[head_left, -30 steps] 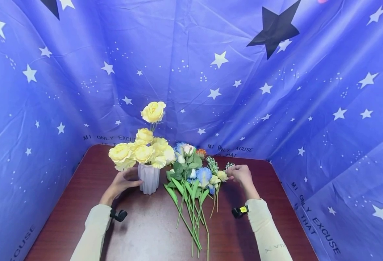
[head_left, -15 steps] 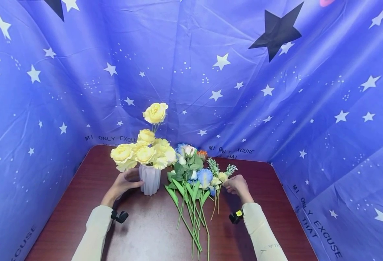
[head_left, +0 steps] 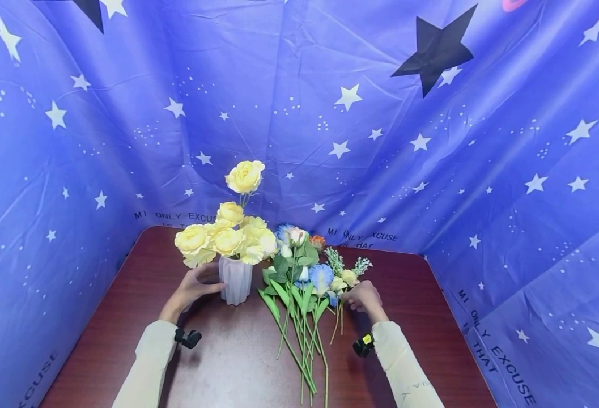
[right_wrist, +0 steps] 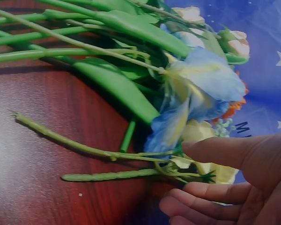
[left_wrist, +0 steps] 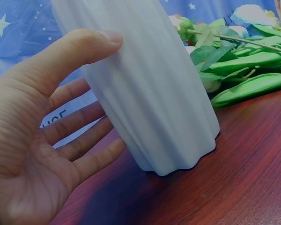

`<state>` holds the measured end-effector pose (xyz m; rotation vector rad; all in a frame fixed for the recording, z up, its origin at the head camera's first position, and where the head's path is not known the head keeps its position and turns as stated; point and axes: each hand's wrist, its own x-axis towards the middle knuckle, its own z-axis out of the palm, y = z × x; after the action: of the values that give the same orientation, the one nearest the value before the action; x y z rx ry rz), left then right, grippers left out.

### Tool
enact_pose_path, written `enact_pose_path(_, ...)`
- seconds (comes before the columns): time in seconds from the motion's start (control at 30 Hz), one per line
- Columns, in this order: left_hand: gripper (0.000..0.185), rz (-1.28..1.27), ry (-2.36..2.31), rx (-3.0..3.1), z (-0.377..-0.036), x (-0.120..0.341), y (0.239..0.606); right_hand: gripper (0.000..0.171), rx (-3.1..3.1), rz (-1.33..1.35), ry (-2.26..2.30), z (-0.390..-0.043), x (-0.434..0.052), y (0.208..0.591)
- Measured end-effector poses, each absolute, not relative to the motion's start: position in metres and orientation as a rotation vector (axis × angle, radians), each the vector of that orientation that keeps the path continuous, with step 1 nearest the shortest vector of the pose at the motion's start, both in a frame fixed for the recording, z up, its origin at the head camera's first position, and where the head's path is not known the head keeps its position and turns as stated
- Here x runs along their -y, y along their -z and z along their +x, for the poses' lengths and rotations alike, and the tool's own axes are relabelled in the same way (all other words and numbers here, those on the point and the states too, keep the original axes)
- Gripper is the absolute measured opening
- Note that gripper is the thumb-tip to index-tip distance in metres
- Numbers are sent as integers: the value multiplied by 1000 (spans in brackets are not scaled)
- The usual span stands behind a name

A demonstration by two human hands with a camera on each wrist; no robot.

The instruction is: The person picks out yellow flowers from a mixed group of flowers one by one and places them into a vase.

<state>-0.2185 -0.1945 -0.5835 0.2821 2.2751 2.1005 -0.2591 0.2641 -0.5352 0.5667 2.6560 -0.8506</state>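
Note:
A white ribbed vase point(head_left: 235, 281) stands upright on the table, filled with yellow artificial flowers point(head_left: 228, 241). My left hand point(head_left: 193, 288) holds its left side, thumb point(left_wrist: 100, 44) on the front and the other fingers at the side and behind. Right of the vase lies a pile of artificial flowers with long green stems. My right hand point(head_left: 364, 296) is at the pile's right edge, by the small yellow flowers point(head_left: 349, 277). In the right wrist view, its thumb point(right_wrist: 215, 152) and forefinger lie on either side of their stems point(right_wrist: 131, 157), with a gap between the fingertips.
The pile holds a blue iris point(head_left: 322, 277), a pale pink rose point(head_left: 297, 236), an orange flower point(head_left: 317, 242) and sprigs of tiny pale blossoms point(head_left: 335, 260). Green stems point(head_left: 304, 351) reach towards the table's point(head_left: 217, 362) front. A blue star-printed cloth point(head_left: 289, 136) encloses the back and sides.
My right hand has moved left and nearer, from the pale sprig at the right down to the stems under the small yellow flowers. The left hand stays on the vase.

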Motion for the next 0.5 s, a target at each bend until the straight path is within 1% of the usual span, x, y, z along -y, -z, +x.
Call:
enact_pose_path(0.17, 60, 268, -2085, -2304, -219, 195, 583, 23, -2664, 583, 798, -257, -258, 542)
enact_pose_path(0.5, 62, 228, -2090, -2294, -218, 194, 583, 24, -2704, 574, 759, -255, -251, 547)
